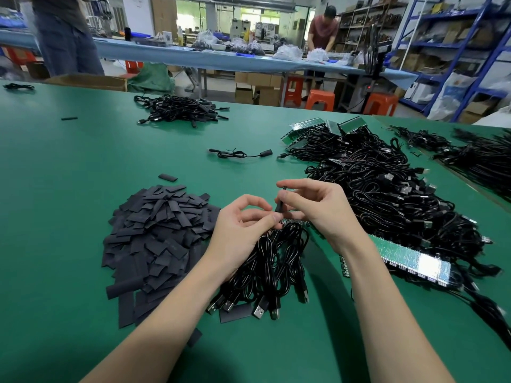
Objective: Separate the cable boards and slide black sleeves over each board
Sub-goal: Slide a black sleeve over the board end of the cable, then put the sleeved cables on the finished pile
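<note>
Both forearms reach in from the near edge of the bench (69, 189). A black sleeve (279, 206) is pinched in the right grip (315, 208), thumb and forefinger closed on its upper part. The left grip (243, 225) is closed on the sleeve's lower end, where it meets a board (290, 224) of which only a green edge shows just below the fingertips. How far the sleeve is over the board cannot be told.

Judged state: one sleeving in hand, most of the work left.
- Done: a heap of sleeved cables (179, 109) lies far beyond the grips, plus one single sleeved cable (240, 154) nearer.
- In hand: a cable bundle (265, 272) hangs under the left grip, USB plugs toward the camera.
- Left: a large tangle of cables (387, 189) to the right of the right grip, with unseparated board strips (409, 255) still joined in rows; more strips (318, 128) beyond.
- Stock: a sleeve pile (157, 233) to the left of the left grip.

Sleeve: matte black, flat, short, narrow; looks limp and thin-walled.
</note>
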`<state>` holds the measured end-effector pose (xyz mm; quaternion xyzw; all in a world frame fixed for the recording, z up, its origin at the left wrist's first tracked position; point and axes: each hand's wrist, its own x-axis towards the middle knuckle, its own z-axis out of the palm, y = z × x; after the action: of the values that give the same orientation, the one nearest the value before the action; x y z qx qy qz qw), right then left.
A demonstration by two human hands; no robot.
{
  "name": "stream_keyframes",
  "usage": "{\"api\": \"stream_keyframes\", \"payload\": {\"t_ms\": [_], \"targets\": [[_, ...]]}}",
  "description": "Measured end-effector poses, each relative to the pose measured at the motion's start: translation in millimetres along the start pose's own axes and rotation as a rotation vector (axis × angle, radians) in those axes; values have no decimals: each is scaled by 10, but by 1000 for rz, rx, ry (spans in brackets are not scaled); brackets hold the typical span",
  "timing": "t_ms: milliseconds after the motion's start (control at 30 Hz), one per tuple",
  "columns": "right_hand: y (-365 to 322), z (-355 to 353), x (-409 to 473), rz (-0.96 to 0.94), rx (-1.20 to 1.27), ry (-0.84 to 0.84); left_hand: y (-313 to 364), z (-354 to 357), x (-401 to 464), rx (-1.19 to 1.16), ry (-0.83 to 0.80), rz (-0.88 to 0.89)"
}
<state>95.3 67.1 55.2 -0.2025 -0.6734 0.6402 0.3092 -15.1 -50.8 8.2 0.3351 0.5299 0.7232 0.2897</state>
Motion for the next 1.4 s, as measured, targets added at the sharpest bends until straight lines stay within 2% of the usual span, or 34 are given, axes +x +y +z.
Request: {"api": "stream_keyframes", "payload": {"t_ms": [167, 267, 400, 467, 533, 633, 767, 933, 1067, 1133, 1200, 1267, 1400], "targets": [[-13, 6, 40, 0, 160, 133, 36, 23, 7, 74, -31, 20], [-80, -40, 72, -14, 258, 228, 89, 19, -5, 175, -123, 9], [-74, -52, 79, -7, 327, 268, 156, -5, 12, 326, -188, 12], [-53, -26, 87, 6, 377, 275, 217, -21, 30, 312, -173, -5], [-50, -2, 107, 43, 414, 272, 309, -39, 44, 198, -160, -45], [-24, 4, 129, 137, 266, 249, 477, -74, 96, 153, -112, -60], [96, 67, 100, 155, 51, 198, 627, -127, 285, 225, -51, -31], [184, 118, 112, 139, -65, 171, 699, -170, 913, 542, -15, 7], [232, 92, 134, 137, -95, 151, 689, -177, 1604, 1095, 28, 148], [243, 86, 141, 141, -97, 149, 630, -228, 1838, 1349, -22, 148], [253, 77, 147, 147, -90, 148, 523, -288, 1953, 1539, -137, 83], [264, 67, 150, 152, -71, 145, 395, -316, 1958, 1568, -204, 33], [267, 44, 161, 145, -56, 189, 268, -255, 1769, 1405, -201, 40]]}}
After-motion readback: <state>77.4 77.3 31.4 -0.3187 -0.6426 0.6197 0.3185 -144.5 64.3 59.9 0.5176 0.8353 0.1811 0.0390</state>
